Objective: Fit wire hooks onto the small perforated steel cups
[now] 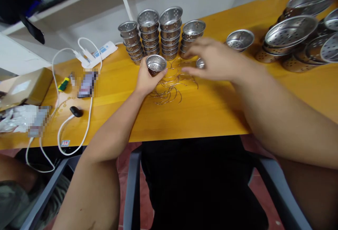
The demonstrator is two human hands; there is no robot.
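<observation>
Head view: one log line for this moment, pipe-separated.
left hand: holds perforated cup | right hand: open | curved wires: loose on table | cup stacks: behind wires

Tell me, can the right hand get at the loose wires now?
Likely yes: the right hand is open beside the loose wires, with nothing visible between; the left hand, holding a cup, sits at their left edge.

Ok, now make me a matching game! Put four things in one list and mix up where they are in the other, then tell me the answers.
1. Small round silver metal cup with holes
2. Thin curved metal wires
3. Long white plastic power strip
4. Tall stacks of silver metal cups

A. Has white plugs in it
B. Standing side by side, farther back than the wires
C. Held in the left hand
D. Scattered loosely on the yellow-brown table

Answers: 1-C, 2-D, 3-A, 4-B
</observation>
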